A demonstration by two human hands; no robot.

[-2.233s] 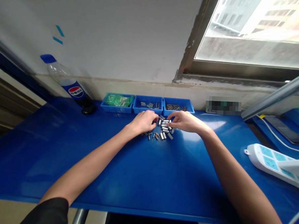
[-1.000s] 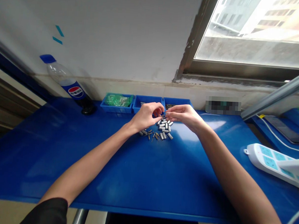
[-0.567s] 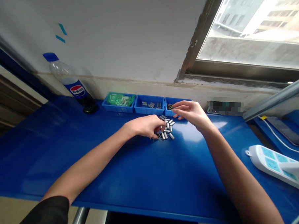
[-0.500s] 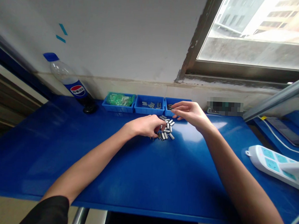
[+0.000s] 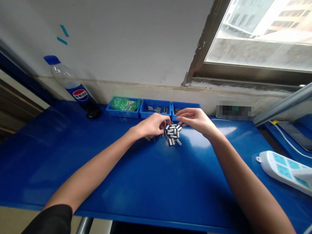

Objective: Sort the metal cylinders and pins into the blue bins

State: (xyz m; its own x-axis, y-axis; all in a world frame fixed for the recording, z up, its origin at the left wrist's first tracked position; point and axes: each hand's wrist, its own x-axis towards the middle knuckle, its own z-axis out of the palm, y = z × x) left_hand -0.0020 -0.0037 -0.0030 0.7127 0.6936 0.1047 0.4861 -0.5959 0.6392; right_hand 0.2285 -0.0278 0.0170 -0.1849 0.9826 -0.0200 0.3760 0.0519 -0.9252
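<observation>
Small silver-and-dark metal pieces lie in a loose pile on the blue table. At the pile's left edge is my left hand, its fingers curled together over a few thin dark and brass-coloured pins. Whatever sits between those fingertips is hidden. More small pieces show partly beneath this hand. My right hand hovers at the pile's far right side, before the right blue bin. Its fingers are loosely bent, thumb slightly apart, with nothing visible in them. Small metal parts lie inside that bin.
Beside it stand a middle blue bin with small grey pieces and a left blue bin holding a green bag. A cola bottle stands left. At right are a power strip and a phone.
My left hand has moved up and slightly left, exposing more of the pile and pins. My right hand has shifted slightly left and down, its fingers nearer the pile.
</observation>
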